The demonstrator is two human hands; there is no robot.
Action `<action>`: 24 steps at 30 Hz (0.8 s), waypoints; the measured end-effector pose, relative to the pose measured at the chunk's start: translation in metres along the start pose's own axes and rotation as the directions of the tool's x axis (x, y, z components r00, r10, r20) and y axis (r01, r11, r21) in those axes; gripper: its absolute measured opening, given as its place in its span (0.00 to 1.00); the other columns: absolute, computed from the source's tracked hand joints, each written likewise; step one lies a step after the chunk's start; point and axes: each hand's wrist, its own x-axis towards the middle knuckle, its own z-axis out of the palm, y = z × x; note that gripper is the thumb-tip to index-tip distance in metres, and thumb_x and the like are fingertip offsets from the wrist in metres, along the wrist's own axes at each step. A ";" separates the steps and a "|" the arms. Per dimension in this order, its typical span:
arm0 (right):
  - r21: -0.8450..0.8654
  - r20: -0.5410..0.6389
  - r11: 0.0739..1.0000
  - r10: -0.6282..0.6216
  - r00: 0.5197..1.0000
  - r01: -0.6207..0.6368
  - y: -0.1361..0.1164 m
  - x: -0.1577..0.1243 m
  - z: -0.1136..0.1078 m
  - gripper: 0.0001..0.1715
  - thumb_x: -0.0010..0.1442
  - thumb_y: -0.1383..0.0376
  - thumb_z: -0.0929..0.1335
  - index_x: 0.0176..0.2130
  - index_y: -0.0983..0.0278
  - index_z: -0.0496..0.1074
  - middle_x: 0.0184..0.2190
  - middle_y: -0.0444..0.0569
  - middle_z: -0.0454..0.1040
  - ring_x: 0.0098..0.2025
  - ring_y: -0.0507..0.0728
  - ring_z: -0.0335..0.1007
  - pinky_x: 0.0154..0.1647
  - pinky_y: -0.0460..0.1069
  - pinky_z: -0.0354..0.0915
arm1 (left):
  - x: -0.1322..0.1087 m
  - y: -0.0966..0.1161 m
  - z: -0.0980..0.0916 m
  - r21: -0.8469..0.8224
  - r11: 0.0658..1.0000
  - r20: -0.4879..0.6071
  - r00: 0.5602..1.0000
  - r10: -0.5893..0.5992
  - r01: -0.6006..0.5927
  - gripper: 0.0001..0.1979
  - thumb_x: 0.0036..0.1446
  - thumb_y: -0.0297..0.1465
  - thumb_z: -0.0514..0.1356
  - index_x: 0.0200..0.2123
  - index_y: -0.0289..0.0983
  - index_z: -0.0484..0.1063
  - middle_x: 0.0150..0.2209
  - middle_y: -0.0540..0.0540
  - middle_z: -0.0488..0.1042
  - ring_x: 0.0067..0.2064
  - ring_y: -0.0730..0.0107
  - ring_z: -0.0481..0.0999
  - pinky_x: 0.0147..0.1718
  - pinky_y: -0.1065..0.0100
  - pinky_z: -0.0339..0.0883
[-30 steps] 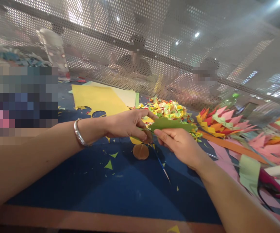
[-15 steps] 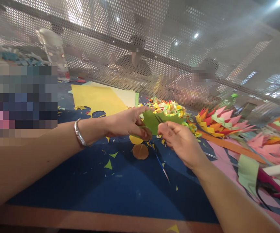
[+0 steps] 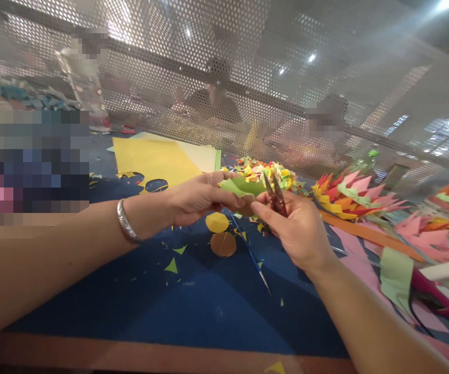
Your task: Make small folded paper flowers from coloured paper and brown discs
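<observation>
A white lamp (image 3: 448, 5) shines very bright, high up past the far right corner of the table (image 3: 131, 291), and its glow smears into pale haze. Small lights (image 3: 312, 57) sparkle behind the grey screen (image 3: 150, 67), which looks foggy along the far edge. The middle is pretty clear — dark blue, with soft shadows under the left hand (image 3: 201, 200) and right hand (image 3: 296, 228). A silver bracelet (image 3: 126, 221) glints. Near the right edge, the pink paper (image 3: 422, 221) looks stretched and fuzzy. By the left edge, big square blocks (image 3: 33, 161) cover things up.
</observation>
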 end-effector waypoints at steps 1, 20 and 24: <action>0.024 -0.028 1.000 -0.003 1.000 0.003 0.000 0.000 -0.001 0.11 0.60 0.58 0.73 0.33 0.62 0.72 0.18 0.35 0.56 0.19 0.47 0.47 0.20 0.47 0.48 | 0.000 0.000 0.002 -0.032 0.999 -0.029 1.000 -0.010 0.009 0.16 0.45 0.21 0.67 0.40 0.35 0.77 0.37 0.47 0.80 0.37 0.71 0.78 0.39 0.72 0.68; 0.089 -0.080 0.996 0.021 0.997 -0.014 -0.006 -0.006 0.008 0.14 0.59 0.54 0.73 0.34 0.61 0.73 0.20 0.37 0.57 0.20 0.48 0.45 0.19 0.47 0.44 | -0.013 -0.005 0.029 0.125 0.906 -0.196 0.885 0.422 -0.405 0.29 0.53 0.23 0.67 0.56 0.39 0.59 0.33 0.50 0.77 0.38 0.66 0.80 0.41 0.65 0.71; 0.235 -0.045 0.971 0.056 0.997 -0.044 -0.005 -0.007 0.008 0.20 0.62 0.47 0.68 0.33 0.60 0.71 0.20 0.37 0.53 0.18 0.47 0.42 0.16 0.48 0.40 | -0.012 -0.002 0.026 0.175 0.902 -0.251 0.868 0.428 -0.394 0.27 0.52 0.22 0.66 0.53 0.38 0.61 0.32 0.50 0.76 0.37 0.67 0.79 0.39 0.66 0.70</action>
